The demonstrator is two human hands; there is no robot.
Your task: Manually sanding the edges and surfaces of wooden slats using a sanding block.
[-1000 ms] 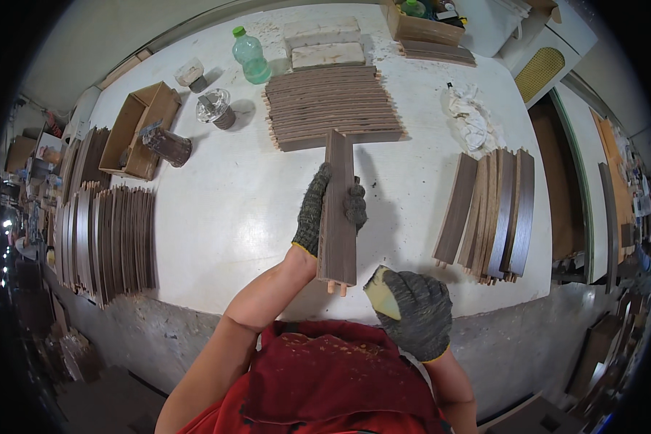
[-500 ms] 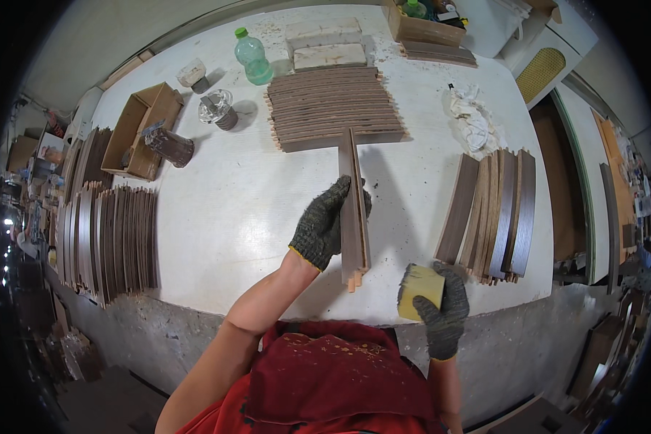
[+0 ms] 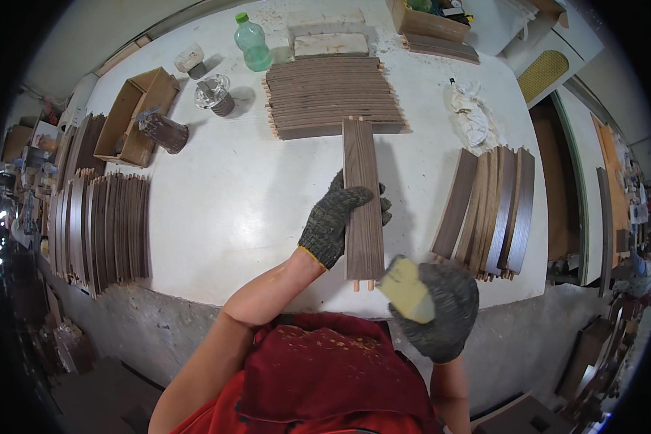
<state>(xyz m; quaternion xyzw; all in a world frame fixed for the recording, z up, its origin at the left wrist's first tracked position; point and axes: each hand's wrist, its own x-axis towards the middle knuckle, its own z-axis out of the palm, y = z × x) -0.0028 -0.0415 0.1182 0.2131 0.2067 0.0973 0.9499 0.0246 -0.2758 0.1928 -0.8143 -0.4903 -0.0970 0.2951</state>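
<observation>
My left hand (image 3: 333, 217), in a dark knitted glove, is closed around a brown wooden slat (image 3: 363, 217). Its broad grained face is turned up, and pale dowel pins stick out of its ends. Just right of the slat's near end, my gloved right hand (image 3: 445, 311) grips a yellow sponge (image 3: 407, 291) with a dark-stained edge. A narrow gap seems to separate sponge and slat. Beyond the slat's far end lies a stack of similar slats (image 3: 333, 98), set side by side with pins at both ends.
More slats stand in a row at the left (image 3: 101, 231), and a smaller group (image 3: 484, 213) lies at the right. Toward the back left are a wooden box (image 3: 134, 116), a brown-stained jar (image 3: 165, 134), a cup (image 3: 217, 98) and a green bottle (image 3: 253, 43). A white rag (image 3: 470, 116) lies back right.
The slat has turned from its narrow edge to its broad face in my left hand. My right hand has raised the sponge and brought it closer to the slat's near end.
</observation>
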